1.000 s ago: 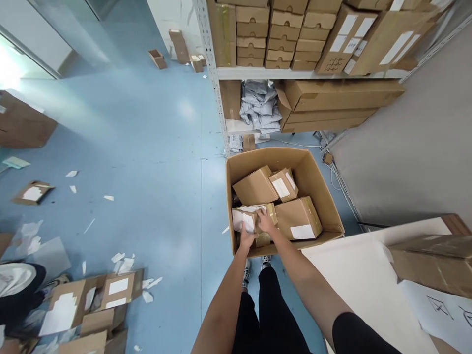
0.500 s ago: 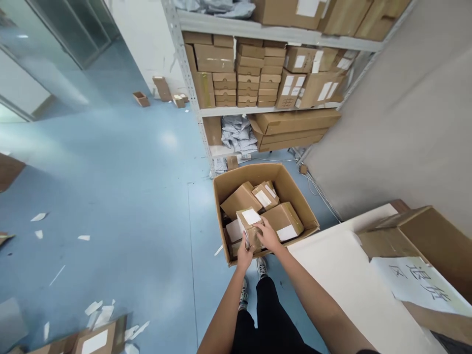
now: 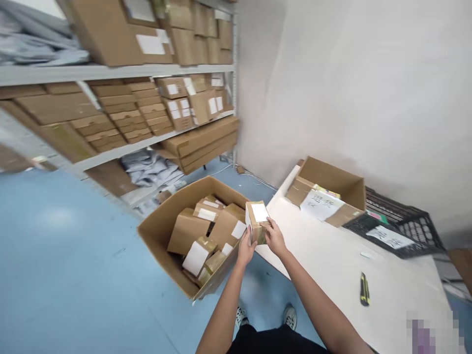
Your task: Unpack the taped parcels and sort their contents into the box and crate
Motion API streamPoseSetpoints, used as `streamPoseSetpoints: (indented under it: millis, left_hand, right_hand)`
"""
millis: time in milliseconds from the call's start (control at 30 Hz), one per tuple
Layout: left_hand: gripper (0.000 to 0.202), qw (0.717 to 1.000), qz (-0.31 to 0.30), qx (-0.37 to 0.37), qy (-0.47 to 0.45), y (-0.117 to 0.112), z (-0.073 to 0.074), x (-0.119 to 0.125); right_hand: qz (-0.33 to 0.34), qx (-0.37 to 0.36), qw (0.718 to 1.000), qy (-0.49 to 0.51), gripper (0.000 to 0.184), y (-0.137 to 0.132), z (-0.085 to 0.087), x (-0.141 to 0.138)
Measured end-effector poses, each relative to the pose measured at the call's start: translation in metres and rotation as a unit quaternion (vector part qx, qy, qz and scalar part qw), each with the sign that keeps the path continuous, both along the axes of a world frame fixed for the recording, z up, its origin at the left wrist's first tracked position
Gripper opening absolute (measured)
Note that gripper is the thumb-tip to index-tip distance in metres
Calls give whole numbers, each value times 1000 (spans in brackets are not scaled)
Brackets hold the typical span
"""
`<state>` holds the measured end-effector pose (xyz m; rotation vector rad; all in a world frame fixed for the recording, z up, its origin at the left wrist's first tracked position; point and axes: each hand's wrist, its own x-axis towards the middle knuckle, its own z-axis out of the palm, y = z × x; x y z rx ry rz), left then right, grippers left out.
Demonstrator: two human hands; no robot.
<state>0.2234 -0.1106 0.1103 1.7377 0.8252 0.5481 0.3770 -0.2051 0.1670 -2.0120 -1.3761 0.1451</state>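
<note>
Between my two hands is a small taped cardboard box (image 3: 257, 230) with a white label on its top. My left hand (image 3: 246, 248) grips its lower left side, while my right hand (image 3: 275, 238) holds the right side, fingers near the label. The held box is at the right rim of a large open carton (image 3: 162, 255) on the floor. Inside that carton lie several smaller labelled boxes, among them a brown box (image 3: 189, 231) and a white-labelled box (image 3: 197, 256).
To the right is a white table (image 3: 313, 255) with a yellow-black utility knife (image 3: 364, 290), an open cardboard box (image 3: 332, 174) bearing a handwritten sheet, and a black plastic crate (image 3: 424, 236). A metal shelf (image 3: 110, 73) full of boxes and grey bags stands at the left.
My view has swung to the right, toward the table. Both hands have lifted the small box out of the large carton's middle to its right side, still holding it.
</note>
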Motion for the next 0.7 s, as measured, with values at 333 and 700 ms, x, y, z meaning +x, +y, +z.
streamPoseSetpoints:
  millis: [333, 700]
  left_hand:
    - [88, 969, -223, 107, -11, -122, 34, 178]
    - [60, 854, -402, 171, 282, -234, -14, 251]
  right_hand:
    - [-184, 15, 983, -6, 53, -184, -15, 124]
    - [-112, -242, 950, 163, 86, -327, -105, 165]
